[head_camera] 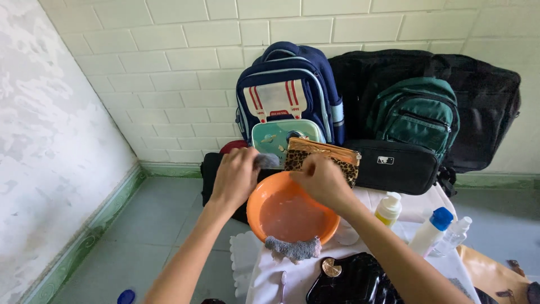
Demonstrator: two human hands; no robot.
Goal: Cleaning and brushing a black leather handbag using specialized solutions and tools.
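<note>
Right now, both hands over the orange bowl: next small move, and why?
Probably dip the grey cloth in the left hand into the orange bowl. The cloth is held above the rim, the bowl holds liquid, and the right hand hovers over it beside the leopard-print pouch. Another grey cloth drapes the near rim.

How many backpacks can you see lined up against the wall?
2: a navy blue backpack behind the orange bowl, and a green backpack to its right, leaning on a large black bag. Others may be hidden behind them.
</note>
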